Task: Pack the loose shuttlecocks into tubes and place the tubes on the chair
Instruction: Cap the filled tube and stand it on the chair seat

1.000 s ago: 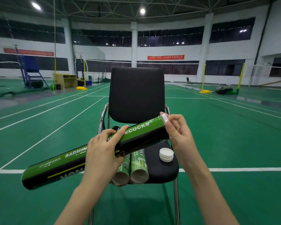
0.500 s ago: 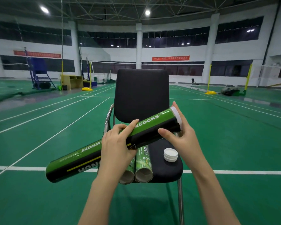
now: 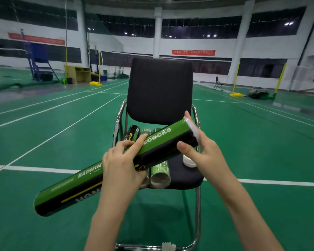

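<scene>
Tube [image 3: 158, 145] tilted steeper; both hands' fingers [image 3: 184, 148] curled round it.

Left hand [image 3: 121, 163] is gripping the tube [image 3: 105, 171] mid-length, right hand [image 3: 203, 151] is cupping its 2 o'clock end, both forearms reaching forward.

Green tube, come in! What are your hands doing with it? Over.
Left hand grips green tube mid-body. Right hand presses white cap onto its end. Tubes already on chair.
</scene>
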{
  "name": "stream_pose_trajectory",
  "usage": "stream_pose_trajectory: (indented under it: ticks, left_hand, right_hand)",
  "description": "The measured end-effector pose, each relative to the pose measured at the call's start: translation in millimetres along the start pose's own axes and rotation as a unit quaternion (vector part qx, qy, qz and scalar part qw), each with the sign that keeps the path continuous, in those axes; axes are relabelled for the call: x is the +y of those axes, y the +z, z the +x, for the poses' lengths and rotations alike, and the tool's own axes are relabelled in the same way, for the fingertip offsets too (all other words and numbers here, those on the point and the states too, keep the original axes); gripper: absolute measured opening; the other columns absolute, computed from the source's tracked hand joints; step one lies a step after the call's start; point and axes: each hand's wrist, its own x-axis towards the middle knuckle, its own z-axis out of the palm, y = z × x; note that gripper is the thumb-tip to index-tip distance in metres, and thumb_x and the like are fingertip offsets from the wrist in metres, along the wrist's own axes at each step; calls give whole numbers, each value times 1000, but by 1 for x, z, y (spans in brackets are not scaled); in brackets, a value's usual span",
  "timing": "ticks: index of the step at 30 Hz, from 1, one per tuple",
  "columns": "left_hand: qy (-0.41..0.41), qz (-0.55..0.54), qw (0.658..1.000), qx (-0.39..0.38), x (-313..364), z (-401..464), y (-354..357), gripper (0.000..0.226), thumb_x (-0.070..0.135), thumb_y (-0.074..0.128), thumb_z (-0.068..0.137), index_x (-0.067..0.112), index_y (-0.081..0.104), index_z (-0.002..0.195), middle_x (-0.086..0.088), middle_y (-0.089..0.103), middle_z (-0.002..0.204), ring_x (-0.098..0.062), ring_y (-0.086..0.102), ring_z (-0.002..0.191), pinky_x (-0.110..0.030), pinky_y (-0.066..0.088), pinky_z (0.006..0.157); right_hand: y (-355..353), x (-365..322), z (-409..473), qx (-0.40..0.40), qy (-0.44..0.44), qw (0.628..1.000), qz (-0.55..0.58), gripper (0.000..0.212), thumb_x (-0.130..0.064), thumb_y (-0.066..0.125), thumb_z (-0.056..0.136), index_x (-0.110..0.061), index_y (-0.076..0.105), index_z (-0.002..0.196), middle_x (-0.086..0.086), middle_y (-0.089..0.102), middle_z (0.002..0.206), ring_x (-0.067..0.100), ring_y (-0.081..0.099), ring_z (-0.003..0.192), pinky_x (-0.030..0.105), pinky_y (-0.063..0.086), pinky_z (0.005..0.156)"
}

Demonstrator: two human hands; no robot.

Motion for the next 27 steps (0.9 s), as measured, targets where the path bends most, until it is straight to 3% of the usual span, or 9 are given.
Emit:
stream_pose_trajectory:
  ticks: [3,6,9,13,15,18,22,25,27]
  left_hand:
    - [-12,-8,999,-36,3,-3,-6,90,17,80,57,39,42,136,-1,54,108,-26,49,95,-44,37,86]
    - [-17,-13,998,-54,6,-2,-11,89,24,76,62,46,35,137,3,50,113,-22,45,100,-41,33,87]
    - [-22,-5,998,-63,6,-1,-15,88,27,76,63,48,33,137,4,50,116,-22,45,102,-40,32,87]
    - [-27,8,995,-98,6,-5,-16,89,35,76,66,53,26,137,10,51,122,-19,43,104,-37,31,88]
    - [-32,8,993,-110,6,-7,-16,89,39,76,67,52,25,138,14,53,124,-19,43,102,-38,33,87]
    - [-43,1,992,-120,4,-8,-15,86,41,76,67,51,29,137,15,54,124,-19,41,97,-39,36,85]
    - [-50,-13,991,-123,7,-10,-15,88,41,77,65,52,27,137,16,54,122,-14,34,92,-37,37,82]
    - [-48,-13,990,-129,11,-12,-16,89,42,76,65,55,25,136,18,54,121,-12,32,92,-35,37,81]
    - [-57,-25,989,-136,10,-13,-18,90,42,77,64,58,24,134,21,54,118,-12,33,92,-36,40,82]
  right_hand:
    - [-3,-6,1,-7,4,1000,-6,68,-27,62,85,-35,29,144,-59,40,107,-29,38,110,-4,30,87]
    - [-3,-11,2,23,3,1000,19,72,-30,65,81,-43,30,142,-33,43,134,-13,41,123,7,35,99]
    - [3,-11,-1,43,-21,998,29,68,-28,67,80,-41,36,139,-16,44,142,-4,40,129,20,35,107]
    - [3,-4,-4,37,-4,999,35,66,-33,68,80,-47,37,137,-17,47,140,-1,41,130,31,33,111]
    - [2,-4,-5,22,5,999,25,66,-36,68,81,-47,37,138,-23,46,138,-9,42,125,19,33,108]
    - [2,-6,-7,3,25,1000,-4,63,-39,62,79,-47,38,137,-25,47,130,-20,53,89,1,35,86]
    - [0,-4,-8,5,30,1000,1,60,-41,63,81,-53,38,134,-24,47,136,-10,39,126,9,31,104]
    - [-1,-3,-8,15,26,1000,-6,59,-41,64,82,-51,39,134,-23,47,138,-8,36,130,22,31,110]
    - [0,-4,-9,19,22,1000,0,62,-40,68,80,-49,40,135,-25,46,137,-8,36,130,21,31,110]
